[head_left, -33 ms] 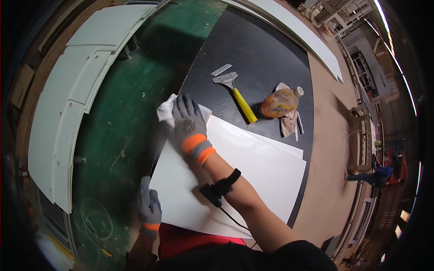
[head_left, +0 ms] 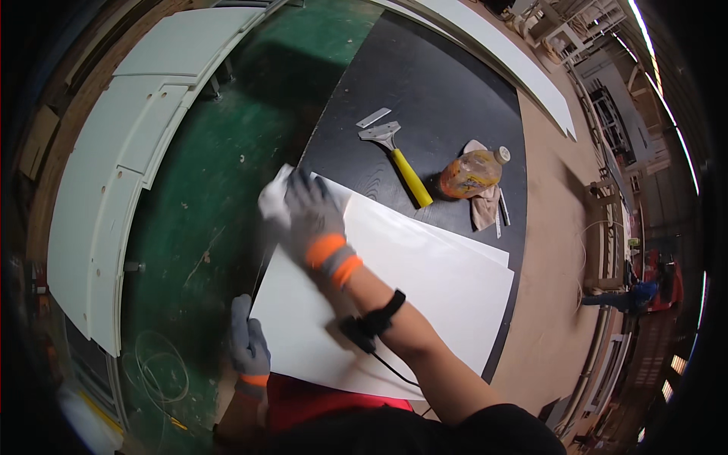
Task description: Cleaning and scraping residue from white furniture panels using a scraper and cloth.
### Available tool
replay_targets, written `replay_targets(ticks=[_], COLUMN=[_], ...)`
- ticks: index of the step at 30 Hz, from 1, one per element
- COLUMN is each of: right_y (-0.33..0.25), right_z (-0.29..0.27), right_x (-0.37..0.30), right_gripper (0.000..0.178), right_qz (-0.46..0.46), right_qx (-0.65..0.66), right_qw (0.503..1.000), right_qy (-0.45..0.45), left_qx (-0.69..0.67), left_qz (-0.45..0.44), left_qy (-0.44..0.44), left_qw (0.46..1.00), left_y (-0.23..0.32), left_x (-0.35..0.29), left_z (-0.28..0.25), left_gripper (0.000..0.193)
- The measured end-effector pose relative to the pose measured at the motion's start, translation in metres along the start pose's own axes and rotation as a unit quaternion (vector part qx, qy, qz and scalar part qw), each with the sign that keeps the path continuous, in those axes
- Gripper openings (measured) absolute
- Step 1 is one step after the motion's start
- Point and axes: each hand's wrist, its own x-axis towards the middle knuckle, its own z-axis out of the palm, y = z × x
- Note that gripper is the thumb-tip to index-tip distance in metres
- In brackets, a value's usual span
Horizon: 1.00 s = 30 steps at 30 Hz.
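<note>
A white sheet-like panel point(head_left: 402, 296) lies at the near end of a black-topped table point(head_left: 432, 83), with another white edge showing beneath its far side. My right hand point(head_left: 313, 216), in a grey glove with an orange cuff, presses a bunched white cloth point(head_left: 272, 199) on the panel's far left corner; the fingers are blurred. My left hand point(head_left: 249, 341), gloved alike, is at the panel's near left edge, its fingers stretched out and nothing visible in it. Beyond the panel lies a scraper point(head_left: 406, 171) with a yellow handle, a loose blade point(head_left: 374, 117) beside its head.
A stained orange-yellow bottle point(head_left: 470, 174) lies by a brown rag point(head_left: 485, 212) and thin metal strips on the table's right. Brown board point(head_left: 553, 250) borders the table. Left, across the green floor point(head_left: 189, 227), stand white panels point(head_left: 136, 136). A person point(head_left: 633, 296) is far right.
My right hand and the white cloth have slid slightly toward me along the panel's left edge. The left hand has hardly moved.
</note>
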Motion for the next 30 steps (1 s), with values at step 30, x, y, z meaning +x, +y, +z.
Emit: replay_targets(ticks=[30], right_y=[-0.142], right_z=[-0.015], right_x=[-0.165], right_gripper=[0.081], right_qz=[-0.257], right_qx=[0.121], right_qw=[0.946], right_qy=[-0.156], left_qx=[-0.278], left_qz=[-0.225], left_qy=[0.119], left_qw=[0.926], left_y=[-0.151], left_x=[-0.06], left_z=[-0.109], left_gripper=[0.054])
